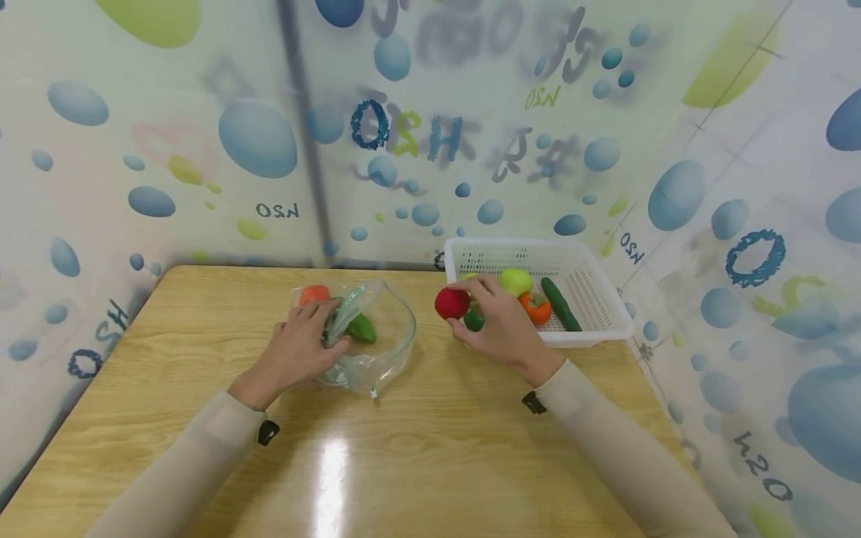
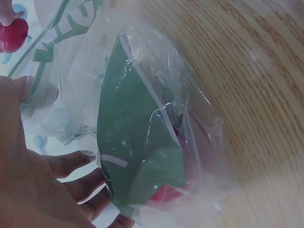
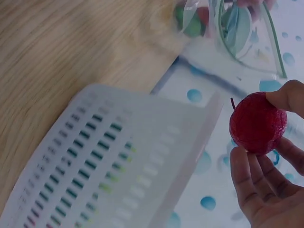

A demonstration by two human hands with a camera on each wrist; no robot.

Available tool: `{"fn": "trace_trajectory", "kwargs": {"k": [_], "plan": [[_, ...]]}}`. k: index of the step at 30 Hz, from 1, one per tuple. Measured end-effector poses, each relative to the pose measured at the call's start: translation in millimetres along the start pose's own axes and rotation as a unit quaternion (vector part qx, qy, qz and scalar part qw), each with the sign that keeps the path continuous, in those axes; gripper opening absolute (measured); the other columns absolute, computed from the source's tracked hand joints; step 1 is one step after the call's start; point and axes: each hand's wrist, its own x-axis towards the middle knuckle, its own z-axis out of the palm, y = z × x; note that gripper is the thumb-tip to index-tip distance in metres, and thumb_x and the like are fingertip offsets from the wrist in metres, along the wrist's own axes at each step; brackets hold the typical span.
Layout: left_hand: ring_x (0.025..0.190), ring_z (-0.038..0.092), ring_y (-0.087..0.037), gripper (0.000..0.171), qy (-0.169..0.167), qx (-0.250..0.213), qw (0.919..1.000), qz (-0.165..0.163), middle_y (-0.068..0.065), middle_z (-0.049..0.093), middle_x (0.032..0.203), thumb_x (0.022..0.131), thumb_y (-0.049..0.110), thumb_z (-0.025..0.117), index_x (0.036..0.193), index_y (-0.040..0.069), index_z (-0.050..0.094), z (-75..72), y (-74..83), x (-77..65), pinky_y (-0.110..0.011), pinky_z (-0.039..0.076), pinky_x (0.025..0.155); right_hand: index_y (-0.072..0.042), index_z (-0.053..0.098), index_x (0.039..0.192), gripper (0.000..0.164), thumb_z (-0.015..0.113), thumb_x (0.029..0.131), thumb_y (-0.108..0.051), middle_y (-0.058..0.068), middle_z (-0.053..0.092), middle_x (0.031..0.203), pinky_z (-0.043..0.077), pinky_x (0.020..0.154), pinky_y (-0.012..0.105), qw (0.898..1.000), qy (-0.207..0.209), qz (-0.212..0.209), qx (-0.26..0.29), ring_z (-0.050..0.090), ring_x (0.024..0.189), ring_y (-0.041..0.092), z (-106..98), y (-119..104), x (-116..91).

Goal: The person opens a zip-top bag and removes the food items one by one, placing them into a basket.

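Observation:
My right hand point(image 1: 501, 325) pinches a red apple point(image 1: 452, 303) between thumb and fingers, just off the near left corner of the white basket. A short stem shows on the apple point(image 3: 258, 123) in the right wrist view. On the left of the table, my left hand point(image 1: 296, 347) grips the clear zip bag point(image 1: 397, 359) near its opening. Through the film point(image 2: 137, 128) of the bag, the left wrist view shows a green printed panel and something red. The head view shows a green pepper point(image 1: 362, 328) and an orange-red round item point(image 1: 314, 294) in the bag.
The white perforated basket point(image 1: 605, 329) stands at the back right against the wall. In it lie a green apple point(image 1: 516, 282), an orange-red tomato point(image 1: 536, 308), a cucumber point(image 1: 561, 305) and a dark green item point(image 1: 474, 318) partly behind my hand. Patterned walls border the wooden table point(image 1: 430, 448).

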Motion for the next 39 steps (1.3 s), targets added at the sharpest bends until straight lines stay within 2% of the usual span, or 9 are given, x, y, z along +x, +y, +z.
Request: {"fn": "trace_trajectory", "kwargs": {"k": [7, 15, 26, 34, 39], "plan": [[0.16, 0.048, -0.057, 0.077, -0.002, -0.002, 1.0, -0.003, -0.027, 0.049, 0.179, 0.108, 0.042, 0.067, 0.175, 0.009, 0.047, -1.3, -1.3, -1.7, -0.09, 0.041, 0.117, -0.002, 0.07, 0.146, 0.054, 0.093, 0.098, -0.013, 0.019, 0.071, 0.138, 0.073, 0.089, 0.043, 0.999, 0.008, 0.032, -0.02, 0.079, 0.11, 0.032, -19.2, 21.9, -8.5], [0.162, 0.046, -0.058, 0.078, -0.006, 0.002, 1.0, -0.005, -0.026, 0.048, 0.18, 0.109, 0.043, 0.066, 0.176, 0.01, 0.046, -1.1, -2.4, -1.1, -0.09, 0.04, 0.118, 0.0, 0.071, 0.142, 0.052, 0.093, 0.097, -0.009, 0.023, 0.071, 0.136, 0.072, 0.089, 0.054, 0.996, 0.025, 0.074, -0.048, 0.078, 0.109, 0.038, -39.0, 52.6, -22.4], [0.161, 0.046, -0.057, 0.079, -0.005, 0.004, 1.0, -0.005, -0.026, 0.048, 0.179, 0.108, 0.044, 0.065, 0.176, 0.009, 0.046, -0.9, -3.7, -1.1, -0.088, 0.042, 0.117, 0.004, 0.069, 0.145, 0.051, 0.089, 0.1, -0.009, 0.029, 0.069, 0.14, 0.069, 0.101, 0.063, 0.986, 0.018, 0.15, -0.069, 0.074, 0.121, 0.047, -61.6, 88.5, -41.2], [0.163, 0.044, -0.056, 0.079, -0.009, -0.009, 0.9999, -0.006, -0.025, 0.047, 0.18, 0.109, 0.044, 0.065, 0.178, 0.01, 0.044, -1.2, -3.4, -2.6, -0.088, 0.041, 0.117, 0.008, 0.068, 0.142, 0.047, 0.084, 0.102, -0.012, 0.032, 0.068, 0.134, 0.069, 0.098, 0.065, 0.974, -0.003, 0.215, -0.067, 0.077, 0.111, 0.049, -71.5, 113.1, -53.1], [0.163, 0.044, -0.056, 0.079, -0.009, -0.012, 0.9999, -0.006, -0.025, 0.047, 0.181, 0.11, 0.044, 0.064, 0.178, 0.01, 0.044, -2.0, -4.0, -4.0, -0.088, 0.041, 0.117, 0.007, 0.065, 0.145, 0.05, 0.081, 0.105, -0.018, 0.034, 0.068, 0.137, 0.068, 0.103, 0.066, 0.96, -0.047, 0.268, -0.07, 0.071, 0.118, 0.051, -77.4, 121.4, -57.1]]}}
